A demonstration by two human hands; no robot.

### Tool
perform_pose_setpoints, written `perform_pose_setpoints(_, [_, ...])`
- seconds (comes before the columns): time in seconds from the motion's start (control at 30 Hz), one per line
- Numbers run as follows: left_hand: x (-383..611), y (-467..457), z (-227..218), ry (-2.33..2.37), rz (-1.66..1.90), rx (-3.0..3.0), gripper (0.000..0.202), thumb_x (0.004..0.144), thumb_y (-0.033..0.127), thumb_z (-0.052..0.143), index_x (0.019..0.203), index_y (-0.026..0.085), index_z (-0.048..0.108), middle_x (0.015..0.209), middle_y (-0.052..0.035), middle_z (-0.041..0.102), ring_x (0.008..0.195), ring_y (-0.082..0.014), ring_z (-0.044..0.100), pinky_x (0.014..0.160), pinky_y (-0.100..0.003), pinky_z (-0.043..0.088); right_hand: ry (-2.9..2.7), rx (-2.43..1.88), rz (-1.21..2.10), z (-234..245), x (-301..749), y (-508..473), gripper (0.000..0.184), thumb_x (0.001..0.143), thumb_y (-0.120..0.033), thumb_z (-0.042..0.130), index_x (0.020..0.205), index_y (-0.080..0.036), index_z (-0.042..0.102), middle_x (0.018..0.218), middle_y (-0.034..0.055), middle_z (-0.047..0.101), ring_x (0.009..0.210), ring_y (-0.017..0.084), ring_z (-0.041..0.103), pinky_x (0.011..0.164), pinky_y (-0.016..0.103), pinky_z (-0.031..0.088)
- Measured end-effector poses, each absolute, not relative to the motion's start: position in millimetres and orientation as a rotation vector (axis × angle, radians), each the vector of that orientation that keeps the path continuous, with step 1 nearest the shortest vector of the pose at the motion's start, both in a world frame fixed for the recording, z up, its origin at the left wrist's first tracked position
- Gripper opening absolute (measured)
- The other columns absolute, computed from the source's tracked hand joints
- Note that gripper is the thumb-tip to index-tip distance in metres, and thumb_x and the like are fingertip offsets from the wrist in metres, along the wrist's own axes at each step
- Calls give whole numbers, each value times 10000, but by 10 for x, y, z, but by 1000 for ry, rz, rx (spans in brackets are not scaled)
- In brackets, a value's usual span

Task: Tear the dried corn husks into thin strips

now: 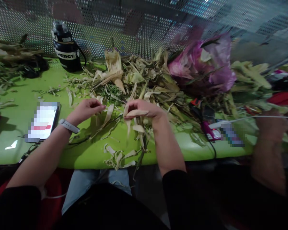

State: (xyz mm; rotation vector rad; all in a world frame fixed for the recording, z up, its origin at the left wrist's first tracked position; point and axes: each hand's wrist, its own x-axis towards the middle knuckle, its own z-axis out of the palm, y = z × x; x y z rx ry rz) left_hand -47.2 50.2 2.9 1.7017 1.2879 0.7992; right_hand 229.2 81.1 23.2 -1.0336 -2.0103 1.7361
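Observation:
My right hand (140, 108) is closed around a pale dry corn husk strip (128, 127), its fingers pinching it above the green table. A narrow end of the strip hangs below the fingers. To the left, my left hand (87, 110) has its fingers curled in toward the thumb; whatever may be between them is too small to make out. A husk strip (107, 116) lies just right of that hand. Behind both hands spreads a heap of dry corn husks (158, 83), and small husk scraps (120, 158) lie at the table's front edge.
A phone (43, 121) lies left of my left forearm. At the back stand a black bottle (66, 52) and a perforated metal panel (96, 28). A pink plastic bag (220, 70) sits back right. Another person's arm (268, 150), a cable and a second phone (231, 134) are at right.

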Motion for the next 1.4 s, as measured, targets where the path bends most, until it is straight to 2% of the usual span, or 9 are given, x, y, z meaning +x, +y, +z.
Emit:
perform_pose_setpoints(0.23, [-203,392,-188,1583,532,2263,261,784,428,666,780,171,710,805,-80,657,675,-193,556,596,-287,345,-2342,-1256,1528,109,2149,852,227,605,-179,796,801,-141,688,744,23,683,685,143,623,608,263,466])
perform_pose_setpoints(0.4, [-264,423,-135,1594,762,2079,212,816,351,625,824,150,689,827,-76,673,712,-186,585,642,-297,423,-2227,-1184,1494,186,2336,880,298,677,-275,806,916,-144,685,824,41,703,718,134,625,634,258,480])
perform_pose_setpoints(0.53, [-286,409,-53,1489,1117,1756,242,844,393,647,879,155,628,758,-36,671,650,-145,597,602,-266,471,-1932,-1145,1435,182,2200,849,325,713,-417,805,822,-149,657,723,19,674,630,112,589,604,250,479])
perform_pose_setpoints(0.7, [-159,284,-35,1215,1162,1620,263,852,399,681,901,162,579,776,-35,681,649,-130,626,585,-245,510,-1634,-1057,1441,96,1803,732,492,679,-609,789,792,-157,630,691,18,660,545,90,529,517,237,434])
perform_pose_setpoints(0.83, [-104,236,-20,1101,1078,1600,308,840,409,707,955,149,590,810,-46,691,680,-129,642,604,-236,510,-1523,-1004,1393,44,1688,677,510,622,-611,828,769,-178,603,663,-24,588,572,83,499,512,225,421])
perform_pose_setpoints(0.93, [-122,244,11,944,874,1507,361,793,376,758,1026,140,616,804,-33,695,667,-119,642,591,-222,500,-1429,-1033,1355,48,1706,678,483,658,-599,807,761,-196,564,643,-47,523,555,70,463,496,218,394])
perform_pose_setpoints(1.1, [-179,250,57,790,536,1561,224,804,360,743,789,149,669,687,-17,682,601,-109,627,556,-208,486,-1318,-1128,1254,112,1769,696,450,715,-585,765,733,-209,518,591,-59,453,519,69,431,460,219,333])
perform_pose_setpoints(1.23, [-255,263,151,710,336,1600,195,804,350,747,848,160,729,724,-45,725,625,-127,653,573,-214,503,-1381,-1115,1289,167,1816,690,429,682,-541,804,710,-196,551,583,-59,478,512,65,426,475,222,354])
perform_pose_setpoints(1.4, [-307,305,195,933,652,1520,328,892,473,639,833,150,646,796,-50,700,606,-101,639,504,-181,450,-1558,-1062,1502,202,1810,616,409,619,-473,859,666,-170,589,564,-53,518,487,60,426,465,225,355])
